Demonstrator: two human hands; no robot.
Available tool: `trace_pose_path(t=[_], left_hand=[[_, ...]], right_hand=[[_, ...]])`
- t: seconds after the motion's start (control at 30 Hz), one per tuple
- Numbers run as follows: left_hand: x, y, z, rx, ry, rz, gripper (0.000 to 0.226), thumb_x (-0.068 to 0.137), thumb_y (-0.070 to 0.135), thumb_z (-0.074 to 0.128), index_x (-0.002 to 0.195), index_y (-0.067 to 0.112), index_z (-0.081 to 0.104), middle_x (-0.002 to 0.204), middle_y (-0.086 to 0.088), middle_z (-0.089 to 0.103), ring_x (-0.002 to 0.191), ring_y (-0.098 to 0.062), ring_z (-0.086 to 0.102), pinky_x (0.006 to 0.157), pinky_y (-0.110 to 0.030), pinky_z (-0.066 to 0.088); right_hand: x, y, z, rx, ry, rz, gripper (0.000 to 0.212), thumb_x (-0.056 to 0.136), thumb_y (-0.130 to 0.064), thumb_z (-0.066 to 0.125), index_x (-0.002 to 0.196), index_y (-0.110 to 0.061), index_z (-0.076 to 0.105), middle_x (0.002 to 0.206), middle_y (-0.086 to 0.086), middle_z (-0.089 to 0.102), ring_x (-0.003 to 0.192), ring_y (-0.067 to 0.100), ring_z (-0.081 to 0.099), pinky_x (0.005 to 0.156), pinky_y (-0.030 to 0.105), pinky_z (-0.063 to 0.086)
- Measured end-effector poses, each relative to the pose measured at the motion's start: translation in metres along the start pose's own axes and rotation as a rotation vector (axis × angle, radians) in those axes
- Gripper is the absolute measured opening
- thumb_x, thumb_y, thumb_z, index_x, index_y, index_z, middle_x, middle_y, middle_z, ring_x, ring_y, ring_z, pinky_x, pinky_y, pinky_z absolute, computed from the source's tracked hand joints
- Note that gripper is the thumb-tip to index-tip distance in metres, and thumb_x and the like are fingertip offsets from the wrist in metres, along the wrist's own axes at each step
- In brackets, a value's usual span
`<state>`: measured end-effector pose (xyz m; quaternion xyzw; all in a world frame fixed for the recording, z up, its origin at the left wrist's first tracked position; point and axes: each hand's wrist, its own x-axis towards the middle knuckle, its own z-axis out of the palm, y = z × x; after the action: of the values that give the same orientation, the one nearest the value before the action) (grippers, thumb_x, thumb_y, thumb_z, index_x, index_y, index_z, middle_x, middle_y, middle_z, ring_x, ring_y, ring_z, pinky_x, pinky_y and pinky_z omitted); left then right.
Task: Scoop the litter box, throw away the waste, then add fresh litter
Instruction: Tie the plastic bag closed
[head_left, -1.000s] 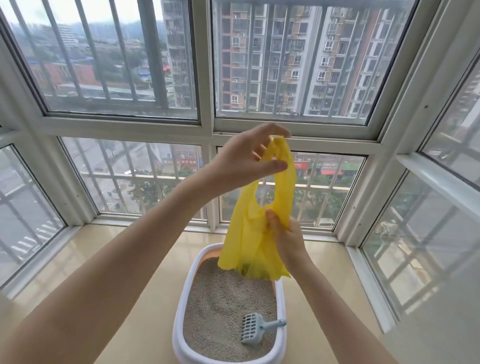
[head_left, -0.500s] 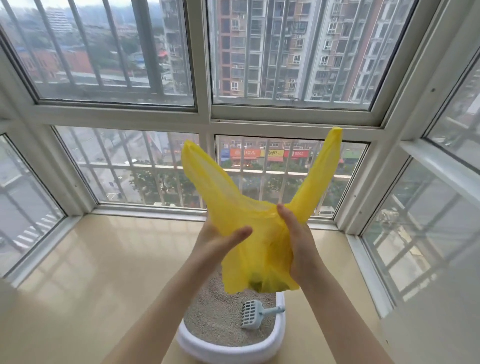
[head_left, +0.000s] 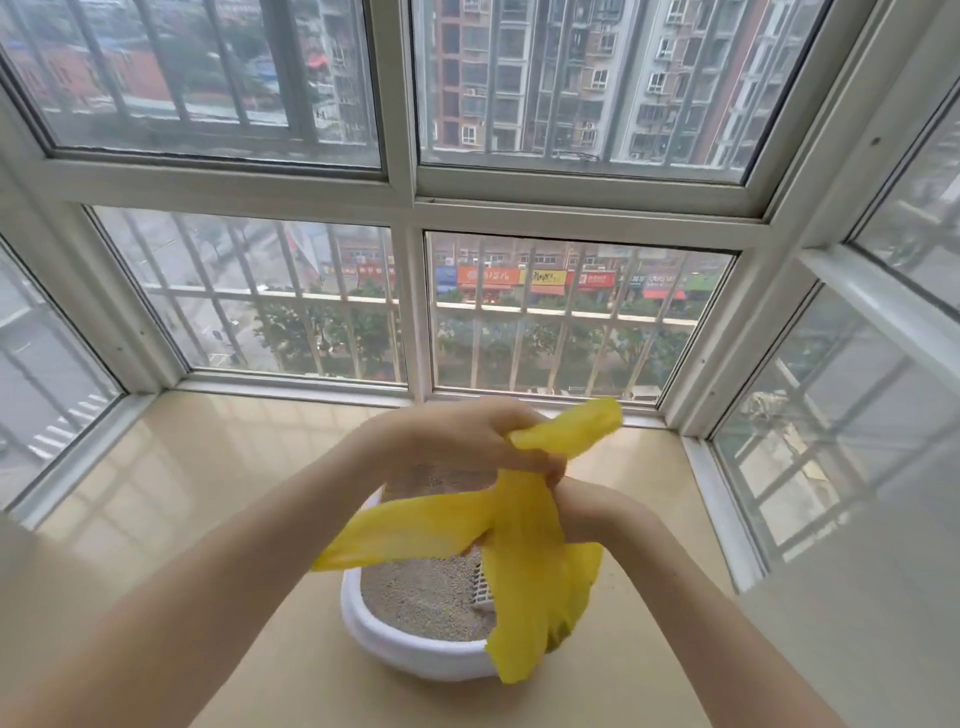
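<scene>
Both hands, the left hand (head_left: 457, 441) and right hand (head_left: 587, 506), pinch the crossed handles of the yellow bag (head_left: 524, 561) above the litter box (head_left: 415, 652) on the floor, apparently tying off the waste, so next comes pulling the knot snug.

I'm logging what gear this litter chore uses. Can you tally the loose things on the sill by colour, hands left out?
Yellow: 1, the plastic bag, gripped by the left hand and the right hand
White: 2, the litter box and the scoop, mostly hidden behind the bag
Total: 3
</scene>
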<state>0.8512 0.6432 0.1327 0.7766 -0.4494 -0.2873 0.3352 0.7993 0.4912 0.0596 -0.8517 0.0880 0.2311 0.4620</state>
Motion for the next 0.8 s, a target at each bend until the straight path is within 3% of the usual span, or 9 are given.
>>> trace_pose_path(t=[0.07, 0.13, 0.23, 0.33, 0.4, 0.5, 0.67, 0.73, 0.8], left_hand=[[-0.003, -0.016, -0.004, -0.341, -0.023, -0.051, 0.015, 0.097, 0.028, 0.053, 0.093, 0.025, 0.067, 0.093, 0.008, 0.066, 0.092, -0.010, 0.063, 0.085, -0.024, 0.050], [-0.004, -0.034, 0.008, -0.634, 0.058, -0.055, 0.014, 0.094, 0.031, 0.056, 0.092, 0.023, 0.068, 0.092, 0.001, 0.064, 0.091, -0.016, 0.062, 0.085, -0.029, 0.052], [-0.006, -0.055, 0.034, -0.922, 0.300, -0.053, 0.025, 0.081, 0.041, 0.073, 0.093, 0.019, 0.068, 0.084, -0.001, 0.064, 0.080, -0.015, 0.063, 0.073, -0.026, 0.053], [-0.008, -0.057, 0.055, -1.232, 0.486, 0.038, 0.011, 0.085, 0.016, 0.070, 0.086, 0.008, 0.064, 0.069, -0.003, 0.065, 0.062, -0.013, 0.063, 0.060, -0.024, 0.052], [-0.010, -0.052, 0.064, -1.185, 0.685, -0.113, 0.022, 0.090, -0.002, 0.054, 0.071, 0.007, 0.060, 0.055, 0.001, 0.062, 0.052, -0.009, 0.062, 0.053, -0.019, 0.050], [-0.019, -0.045, 0.072, -1.317, 0.774, -0.102, 0.031, 0.089, 0.007, 0.054, 0.061, 0.012, 0.065, 0.056, -0.003, 0.058, 0.054, -0.016, 0.060, 0.053, -0.025, 0.051], [-0.039, -0.032, 0.073, -1.222, 0.997, -0.029, 0.006, 0.084, 0.009, 0.065, 0.084, 0.003, 0.068, 0.072, -0.013, 0.066, 0.068, -0.022, 0.064, 0.062, -0.030, 0.053], [-0.043, -0.031, 0.078, -1.214, 1.023, -0.062, 0.025, 0.075, 0.015, 0.071, 0.096, 0.000, 0.068, 0.084, -0.018, 0.069, 0.078, -0.026, 0.068, 0.068, -0.034, 0.053], [-0.049, -0.028, 0.079, -1.103, 1.041, -0.095, 0.021, 0.072, 0.013, 0.071, 0.092, 0.005, 0.072, 0.086, -0.015, 0.070, 0.080, -0.024, 0.068, 0.069, -0.032, 0.052]], right_hand=[[-0.004, -0.005, 0.003, 0.060, -0.154, -0.240, 0.041, 0.090, 0.002, 0.061, 0.129, 0.001, 0.048, 0.120, 0.016, 0.057, 0.101, 0.012, 0.054, 0.092, 0.031, 0.046], [-0.012, -0.008, 0.012, 0.244, -0.142, -0.406, 0.032, 0.087, 0.014, 0.058, 0.118, 0.007, 0.053, 0.100, 0.018, 0.063, 0.088, 0.005, 0.055, 0.081, 0.030, 0.052], [-0.017, -0.012, 0.022, 0.494, -0.062, -0.530, 0.033, 0.079, 0.009, 0.058, 0.078, -0.021, 0.074, 0.065, -0.012, 0.066, 0.062, -0.005, 0.057, 0.058, 0.013, 0.047], [-0.024, -0.015, 0.037, 0.657, -0.061, -0.584, 0.037, 0.071, -0.002, 0.054, 0.061, -0.030, 0.075, 0.057, -0.011, 0.061, 0.053, -0.006, 0.054, 0.055, 0.011, 0.045], [-0.022, -0.014, 0.046, 0.780, -0.088, -0.572, 0.033, 0.073, -0.004, 0.056, 0.067, -0.029, 0.076, 0.058, -0.010, 0.064, 0.055, -0.001, 0.058, 0.056, 0.015, 0.049], [-0.013, -0.019, 0.053, 0.882, 0.016, -0.474, 0.027, 0.081, -0.003, 0.062, 0.062, -0.019, 0.072, 0.055, -0.005, 0.062, 0.050, 0.008, 0.055, 0.053, 0.022, 0.046], [-0.011, -0.024, 0.058, 0.719, 0.282, -0.509, 0.020, 0.079, -0.003, 0.063, 0.073, -0.018, 0.073, 0.069, 0.002, 0.070, 0.062, 0.014, 0.062, 0.058, 0.030, 0.051], [-0.012, -0.027, 0.060, 0.692, 0.349, -0.580, 0.011, 0.081, -0.008, 0.060, 0.085, -0.015, 0.066, 0.073, 0.004, 0.067, 0.067, 0.015, 0.061, 0.058, 0.031, 0.051], [-0.012, -0.031, 0.058, 0.666, 0.435, -0.642, 0.014, 0.082, -0.002, 0.057, 0.089, -0.013, 0.063, 0.070, -0.002, 0.063, 0.065, 0.009, 0.056, 0.056, 0.024, 0.048]])
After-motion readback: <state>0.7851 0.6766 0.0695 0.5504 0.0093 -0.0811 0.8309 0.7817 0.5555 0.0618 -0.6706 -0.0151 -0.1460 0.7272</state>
